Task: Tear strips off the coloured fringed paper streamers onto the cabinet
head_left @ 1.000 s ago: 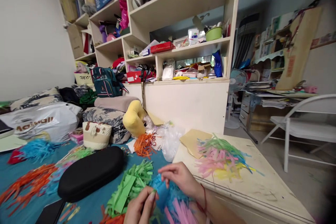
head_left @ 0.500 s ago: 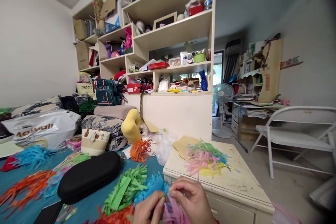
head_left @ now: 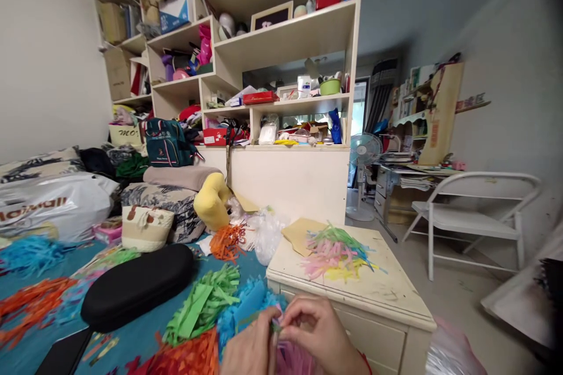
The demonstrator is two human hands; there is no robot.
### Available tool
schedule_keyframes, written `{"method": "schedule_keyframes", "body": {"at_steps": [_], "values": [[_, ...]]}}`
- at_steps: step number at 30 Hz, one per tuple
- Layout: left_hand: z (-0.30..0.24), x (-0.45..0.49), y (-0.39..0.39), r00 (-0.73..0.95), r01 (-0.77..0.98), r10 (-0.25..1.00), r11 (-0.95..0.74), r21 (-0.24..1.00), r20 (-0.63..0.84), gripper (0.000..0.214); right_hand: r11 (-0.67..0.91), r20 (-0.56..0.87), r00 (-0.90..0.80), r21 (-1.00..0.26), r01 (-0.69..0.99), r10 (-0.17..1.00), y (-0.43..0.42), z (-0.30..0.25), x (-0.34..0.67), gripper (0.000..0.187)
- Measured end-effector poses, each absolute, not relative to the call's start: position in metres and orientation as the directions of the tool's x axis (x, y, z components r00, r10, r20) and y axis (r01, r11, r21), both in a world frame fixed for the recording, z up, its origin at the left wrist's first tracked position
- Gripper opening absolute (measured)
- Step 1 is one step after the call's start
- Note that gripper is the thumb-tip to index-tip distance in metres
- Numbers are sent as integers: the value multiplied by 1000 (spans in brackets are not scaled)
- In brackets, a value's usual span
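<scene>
At the bottom edge my left hand point(head_left: 250, 348) and my right hand point(head_left: 319, 331) are pressed together, fingers pinched on thin green and pink paper strips point(head_left: 281, 328). A bundle of pink strips point(head_left: 294, 360) hangs beneath my fingers, partly hidden. Just in front lie a blue fringed paper pile point(head_left: 246, 304), a green fringed pile point(head_left: 200, 307) and an orange one point(head_left: 189, 357) on the teal cloth point(head_left: 145, 334).
A black oval case point(head_left: 132, 287) lies left of the piles. A cream cabinet point(head_left: 373, 293) to the right carries mixed pink, green and yellow strips point(head_left: 332, 249). Behind are cluttered shelves point(head_left: 281, 47), a yellow cushion point(head_left: 211, 199), bags, a fan and a white folding chair point(head_left: 470, 217).
My hands have come together from being apart and closed on the strips. The view has swung left and back a little, so the cabinet sits closer to centre.
</scene>
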State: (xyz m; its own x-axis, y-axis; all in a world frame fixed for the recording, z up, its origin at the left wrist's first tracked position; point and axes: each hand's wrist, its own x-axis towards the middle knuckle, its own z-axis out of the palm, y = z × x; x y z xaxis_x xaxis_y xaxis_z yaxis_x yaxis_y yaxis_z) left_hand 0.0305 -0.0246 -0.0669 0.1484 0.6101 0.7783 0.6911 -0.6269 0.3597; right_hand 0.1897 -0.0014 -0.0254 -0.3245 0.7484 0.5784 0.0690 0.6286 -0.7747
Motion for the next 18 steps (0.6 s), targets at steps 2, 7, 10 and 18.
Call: {"method": "schedule_keyframes", "body": {"at_steps": [2,7,10,18], "values": [[-72,33,-24,159,679,657,-614,402,737,25,553,495,-349,-829,84,796,-1,-29,190,6],[-84,40,-21,184,597,766,-584,549,615,23,492,437,-313,-862,120,843,-5,-33,196,5],[-89,44,-21,150,544,809,-547,636,568,25,420,391,-284,-907,43,875,-8,-39,199,8],[-106,53,-18,180,588,779,-574,569,600,28,235,250,-305,-968,-83,919,-4,-63,207,31]]}}
